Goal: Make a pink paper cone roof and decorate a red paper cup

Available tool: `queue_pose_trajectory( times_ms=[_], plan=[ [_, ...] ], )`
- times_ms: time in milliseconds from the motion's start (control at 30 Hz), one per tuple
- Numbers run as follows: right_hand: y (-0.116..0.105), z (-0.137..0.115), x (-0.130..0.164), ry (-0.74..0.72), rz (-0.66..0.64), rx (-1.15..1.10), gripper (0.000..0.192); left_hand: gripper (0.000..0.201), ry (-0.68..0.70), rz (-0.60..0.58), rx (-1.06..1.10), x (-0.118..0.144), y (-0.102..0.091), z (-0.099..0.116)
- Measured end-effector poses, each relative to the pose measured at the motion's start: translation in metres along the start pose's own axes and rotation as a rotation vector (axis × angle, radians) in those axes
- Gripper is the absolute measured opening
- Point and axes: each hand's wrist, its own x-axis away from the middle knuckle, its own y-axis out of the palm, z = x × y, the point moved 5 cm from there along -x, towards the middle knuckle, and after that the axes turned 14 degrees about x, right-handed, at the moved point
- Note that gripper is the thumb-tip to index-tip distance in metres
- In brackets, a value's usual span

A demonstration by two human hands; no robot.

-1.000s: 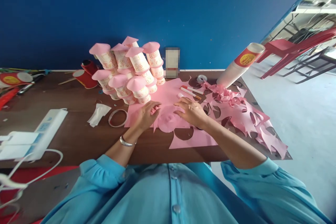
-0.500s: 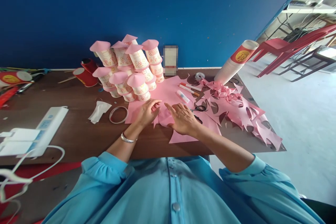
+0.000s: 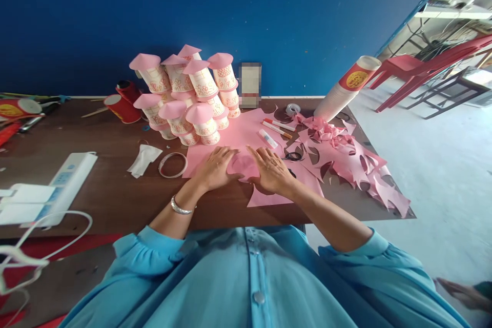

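While both hands lie low over the middle of the frame, the small round pink paper piece (image 3: 243, 166) sits between them on the dark brown wooden table (image 3: 115, 184), on top of a larger flat pink paper sheet (image 3: 238, 136). The left hand (image 3: 215, 168) rests on its left edge with fingers loosely spread and nearly flat, pressing rather than pinching; the right hand (image 3: 271, 168) does the same on its right edge, fingers fanned toward the upper left. Neither hand seems closed around anything.

Thin craft paper like this is likely very light and limp, and would crease or tear under a hard pinch. Its rim looks like the best place to take hold, with fingertips on opposite sides, since the centre would buckle.

Above the hands stands a pile of patterned paper cups capped with pink paper cones (image 3: 184, 97). A white glue stick (image 3: 268, 139) lies just right of centre, near black-handled scissors (image 3: 293, 156) and a heap of pink paper offcuts (image 3: 346, 159) toward the right.
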Motion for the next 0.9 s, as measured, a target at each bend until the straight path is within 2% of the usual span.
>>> queue_pose_trajectory(
  times_ms=[100,200,300,467,533,700,800,900],
  plan=[
    [0.009,0.007,0.004,0.012,0.042,-0.010,0.107,0.085,0.033,-0.093,-0.071,0.007,0.002,0.012],
    [0.016,0.011,0.007,0.034,0.055,-0.026,0.107,0.079,0.007,-0.113,-0.121,0.009,0.005,0.019],
    [0.019,0.011,0.007,0.038,0.072,-0.052,0.106,0.072,-0.038,-0.085,-0.127,0.007,0.007,0.022],
    [0.020,0.012,0.006,0.045,0.053,-0.062,0.104,0.079,-0.142,-0.052,-0.131,-0.001,0.008,0.015],
    [0.021,0.013,0.006,0.038,0.054,-0.068,0.102,0.076,-0.159,-0.052,-0.106,-0.004,0.008,0.012],
    [0.024,0.015,0.006,0.028,0.080,-0.084,0.096,0.052,-0.218,-0.080,-0.051,-0.009,0.008,0.008],
    [0.024,0.015,0.007,0.028,0.089,-0.107,0.094,0.048,-0.259,-0.077,-0.012,-0.011,0.005,0.010],
    [0.023,0.016,0.008,0.026,0.112,-0.153,0.092,0.048,-0.307,-0.091,0.127,-0.011,0.004,0.010]
  ],
)
